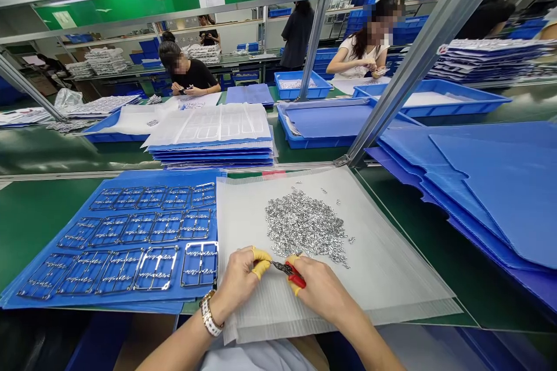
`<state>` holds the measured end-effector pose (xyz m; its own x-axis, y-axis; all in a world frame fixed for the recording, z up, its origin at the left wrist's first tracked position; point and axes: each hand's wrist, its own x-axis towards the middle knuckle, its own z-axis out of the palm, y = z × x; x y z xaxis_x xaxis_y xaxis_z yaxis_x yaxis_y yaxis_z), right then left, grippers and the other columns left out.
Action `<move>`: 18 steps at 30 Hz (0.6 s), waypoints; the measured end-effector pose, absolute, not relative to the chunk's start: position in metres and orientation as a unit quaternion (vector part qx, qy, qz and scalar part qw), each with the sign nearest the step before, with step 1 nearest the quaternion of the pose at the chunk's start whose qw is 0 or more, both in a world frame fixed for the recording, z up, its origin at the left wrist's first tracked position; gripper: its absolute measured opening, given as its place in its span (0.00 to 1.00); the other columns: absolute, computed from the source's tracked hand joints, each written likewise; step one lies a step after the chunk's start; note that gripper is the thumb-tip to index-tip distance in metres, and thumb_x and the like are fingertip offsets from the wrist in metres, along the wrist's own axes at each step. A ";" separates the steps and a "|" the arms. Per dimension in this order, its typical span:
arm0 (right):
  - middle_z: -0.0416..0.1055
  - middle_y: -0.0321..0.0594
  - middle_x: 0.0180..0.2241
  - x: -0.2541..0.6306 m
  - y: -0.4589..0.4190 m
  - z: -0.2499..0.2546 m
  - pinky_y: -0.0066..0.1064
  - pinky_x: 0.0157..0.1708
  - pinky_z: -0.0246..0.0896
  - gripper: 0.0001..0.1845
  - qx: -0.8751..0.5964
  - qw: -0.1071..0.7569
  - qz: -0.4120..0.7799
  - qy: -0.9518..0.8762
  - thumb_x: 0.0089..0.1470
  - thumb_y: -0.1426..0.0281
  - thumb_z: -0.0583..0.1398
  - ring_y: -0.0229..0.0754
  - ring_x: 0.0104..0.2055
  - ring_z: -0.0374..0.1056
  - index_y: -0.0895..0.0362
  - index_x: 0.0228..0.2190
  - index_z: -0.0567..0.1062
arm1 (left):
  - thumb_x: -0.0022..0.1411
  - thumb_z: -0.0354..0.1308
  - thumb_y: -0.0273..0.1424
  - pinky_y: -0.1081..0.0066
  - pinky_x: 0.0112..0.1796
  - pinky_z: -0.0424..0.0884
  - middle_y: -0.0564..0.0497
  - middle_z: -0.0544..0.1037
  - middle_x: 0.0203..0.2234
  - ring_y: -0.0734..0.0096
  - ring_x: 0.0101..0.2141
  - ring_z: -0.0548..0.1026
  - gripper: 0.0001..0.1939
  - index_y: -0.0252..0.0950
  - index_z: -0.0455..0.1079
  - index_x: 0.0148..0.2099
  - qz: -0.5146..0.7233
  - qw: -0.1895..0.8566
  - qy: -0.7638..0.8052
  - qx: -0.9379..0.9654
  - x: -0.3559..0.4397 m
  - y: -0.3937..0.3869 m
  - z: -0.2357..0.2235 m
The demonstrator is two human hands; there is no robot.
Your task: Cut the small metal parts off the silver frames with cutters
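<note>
My right hand (315, 284), with yellow finger cots, is closed round a pair of red-handled pliers (296, 277). The dark jaws of the pliers point left and reach the fingertips of my left hand (244, 272). That hand is pinched shut, yellow cots on its thumb and finger; whatever sits between them is too small to make out. Both hands hover over a white foam sheet (383, 278). Just beyond them a heap of small silvery metal pieces (302, 223) is spread on the sheet. To the left, several rows of shiny metal frames (156, 266) lie on a blue sheet (56, 237).
Stacked blue plastic sheets (491, 185) cover the right side. Behind the foam stand a layered stack of sheets (209, 127) and a blue tray (322, 142). A slanted metal post (404, 81) rises at the right. Co-workers sit across the bench.
</note>
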<state>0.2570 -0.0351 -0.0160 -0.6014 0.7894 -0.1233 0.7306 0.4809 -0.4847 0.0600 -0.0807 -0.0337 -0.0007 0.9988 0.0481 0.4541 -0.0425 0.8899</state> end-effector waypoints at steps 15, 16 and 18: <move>0.75 0.39 0.35 0.264 -0.029 -0.018 0.33 0.36 0.60 0.12 -0.496 0.101 0.233 -0.830 0.49 0.73 0.56 0.45 0.38 0.71 0.54 0.37 0.73 | 0.54 0.61 0.41 0.71 0.31 0.64 0.49 0.76 0.26 0.71 0.28 0.69 0.14 0.33 0.75 0.33 0.459 0.522 0.563 0.447 0.061 -0.069 -0.037; 0.75 0.39 0.36 0.264 -0.030 -0.018 0.33 0.37 0.60 0.12 -0.495 0.111 0.235 -0.829 0.50 0.73 0.55 0.45 0.38 0.71 0.54 0.38 0.73 | 0.54 0.61 0.41 0.71 0.31 0.64 0.49 0.76 0.27 0.72 0.28 0.69 0.14 0.33 0.74 0.33 0.459 0.521 0.565 0.445 0.061 -0.069 -0.036; 0.75 0.39 0.37 0.263 -0.030 -0.018 0.33 0.39 0.61 0.14 -0.496 0.130 0.239 -0.825 0.49 0.74 0.55 0.45 0.40 0.71 0.54 0.39 0.73 | 0.54 0.61 0.41 0.72 0.32 0.63 0.49 0.76 0.27 0.72 0.28 0.68 0.14 0.33 0.74 0.33 0.463 0.519 0.568 0.440 0.060 -0.068 -0.036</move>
